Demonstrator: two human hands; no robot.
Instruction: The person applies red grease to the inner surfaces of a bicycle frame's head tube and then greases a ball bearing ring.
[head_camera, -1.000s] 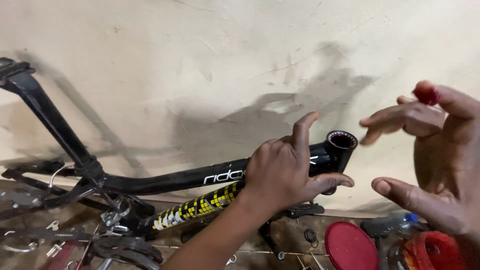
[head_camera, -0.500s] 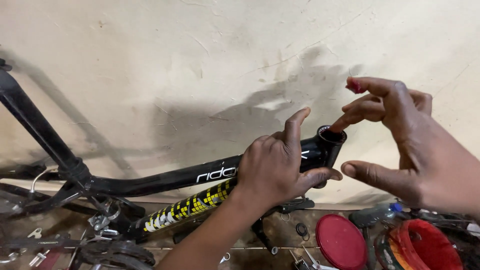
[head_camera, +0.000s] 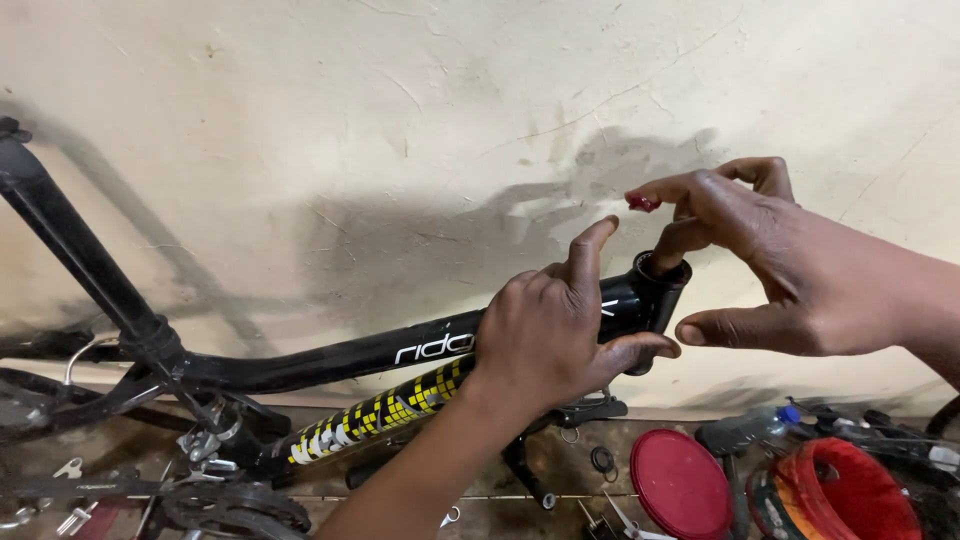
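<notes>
Left hand (head_camera: 555, 335) wrapped around black bike frame (head_camera: 330, 362) just behind head tube (head_camera: 655, 295). Right hand (head_camera: 775, 265) spread open, fingertip in tube top, red grease (head_camera: 641, 202) on forefinger.

Probably a bicycle repair workshop: a bare black bike frame (head_camera: 330, 360) leans against a cracked plaster wall (head_camera: 400, 120), with loose parts (head_camera: 600, 460) and a red tub (head_camera: 850, 495) on the floor.

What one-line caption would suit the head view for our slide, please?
Left hand grips a black bicycle frame while right hand fingers its head tube.
</notes>
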